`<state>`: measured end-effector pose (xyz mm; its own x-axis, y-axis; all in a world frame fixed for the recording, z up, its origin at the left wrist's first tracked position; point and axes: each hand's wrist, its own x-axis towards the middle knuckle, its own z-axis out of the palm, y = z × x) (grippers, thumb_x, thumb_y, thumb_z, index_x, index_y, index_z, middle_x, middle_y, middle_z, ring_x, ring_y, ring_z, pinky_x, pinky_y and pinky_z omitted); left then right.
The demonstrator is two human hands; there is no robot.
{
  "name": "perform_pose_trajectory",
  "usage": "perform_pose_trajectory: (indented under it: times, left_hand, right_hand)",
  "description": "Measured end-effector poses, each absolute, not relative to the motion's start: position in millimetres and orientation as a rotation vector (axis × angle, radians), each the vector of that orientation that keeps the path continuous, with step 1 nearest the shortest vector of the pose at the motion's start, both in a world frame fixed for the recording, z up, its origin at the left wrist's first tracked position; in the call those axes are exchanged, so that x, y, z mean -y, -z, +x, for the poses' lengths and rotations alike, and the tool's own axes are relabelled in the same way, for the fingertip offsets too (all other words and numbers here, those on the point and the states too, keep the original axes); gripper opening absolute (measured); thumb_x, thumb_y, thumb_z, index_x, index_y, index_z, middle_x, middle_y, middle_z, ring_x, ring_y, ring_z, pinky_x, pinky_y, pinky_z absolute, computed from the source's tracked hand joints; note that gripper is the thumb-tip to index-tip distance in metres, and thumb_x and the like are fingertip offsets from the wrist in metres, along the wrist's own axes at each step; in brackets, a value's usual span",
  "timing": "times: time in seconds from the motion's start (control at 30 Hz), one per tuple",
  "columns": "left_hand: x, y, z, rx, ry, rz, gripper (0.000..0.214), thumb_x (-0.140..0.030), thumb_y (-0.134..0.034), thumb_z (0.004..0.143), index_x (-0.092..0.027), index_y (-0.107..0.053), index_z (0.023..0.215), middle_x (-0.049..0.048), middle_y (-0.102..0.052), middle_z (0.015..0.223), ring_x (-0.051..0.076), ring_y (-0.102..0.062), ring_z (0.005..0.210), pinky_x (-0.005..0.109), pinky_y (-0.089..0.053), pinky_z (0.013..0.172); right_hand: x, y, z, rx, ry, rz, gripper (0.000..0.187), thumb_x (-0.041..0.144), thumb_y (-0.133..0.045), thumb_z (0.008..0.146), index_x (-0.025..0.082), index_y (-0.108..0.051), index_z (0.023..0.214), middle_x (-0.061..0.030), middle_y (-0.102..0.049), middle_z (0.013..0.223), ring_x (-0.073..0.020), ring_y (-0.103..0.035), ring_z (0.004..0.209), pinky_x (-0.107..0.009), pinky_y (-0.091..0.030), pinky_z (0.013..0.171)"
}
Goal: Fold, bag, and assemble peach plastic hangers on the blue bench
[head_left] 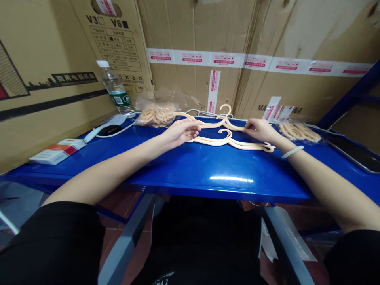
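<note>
My left hand point(181, 132) pinches the left arm of a cream plastic hanger point(216, 123) held just above the blue table point(190, 174). At the other end, my right hand point(260, 129) grips the same hanger's right arm; a white bead bracelet sits on that wrist. Just in front, a second cream hanger point(230, 142) lies flat on the table, touching or nearly touching both hands. A clear bag of more cream parts point(157, 114) rests behind my left hand, and another such bag point(299, 132) lies to the right of my right hand.
A water bottle point(116, 90) stands at the back left, beside a white cable and a dark device point(110, 129). A red and white box point(57, 152) lies at the far left. Cardboard boxes point(231, 51) wall off the back. A dark tablet point(356, 152) lies at the right.
</note>
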<state>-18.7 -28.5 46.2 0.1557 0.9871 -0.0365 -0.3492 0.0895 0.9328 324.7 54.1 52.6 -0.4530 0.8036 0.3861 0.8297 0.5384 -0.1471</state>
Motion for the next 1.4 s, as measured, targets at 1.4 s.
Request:
perform_pose_trajectory:
  times: [1.4]
  left_hand:
    - [19,-37,-26,-0.738,-1.054,1.052,0.021,-0.002,-0.065,0.078,-0.016,-0.051,0.072,0.0055,-0.072,0.086,0.019,-0.072,0.078,0.037,-0.056,0.086]
  right_hand:
    - [-15,-105,346,2.343,-0.753,-1.118,0.052,0.065,-0.088,0.066,0.018,-0.071,0.083,-0.0082,-0.071,0.087,-0.0224,-0.064,0.084,-0.039,-0.051,0.081]
